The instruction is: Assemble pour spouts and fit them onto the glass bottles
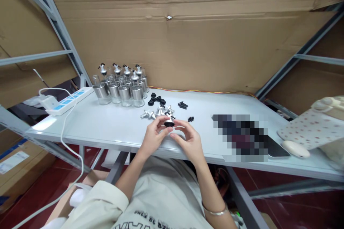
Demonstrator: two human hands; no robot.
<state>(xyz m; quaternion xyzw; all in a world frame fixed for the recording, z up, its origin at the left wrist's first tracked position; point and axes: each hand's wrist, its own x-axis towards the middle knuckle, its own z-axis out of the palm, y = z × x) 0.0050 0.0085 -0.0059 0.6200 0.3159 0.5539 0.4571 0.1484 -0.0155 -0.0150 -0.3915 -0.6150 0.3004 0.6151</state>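
Note:
My left hand point(155, 135) is closed, thumb and fingers pinching a pourer spout with a round black stopper point(169, 123) near the table's front edge. My right hand point(190, 140) curls in from the other side, its fingertips at the same pourer spout. Just beyond my fingers lie several silver pourer spouts point(148, 114) in a loose pile. Behind them is a cluster of black stoppers point(151, 102). Small black levers point(183, 106) and tiny black caps point(190, 118) form two little groups to the right.
Several glass bottles with metal bands point(125, 94) stand at the back left, some topped with pourers. A white power strip point(70, 101) with a cable lies left. On the right are a blurred-out dark object point(242, 137), a white oval case point(295, 149) and a dotted bag point(301, 125).

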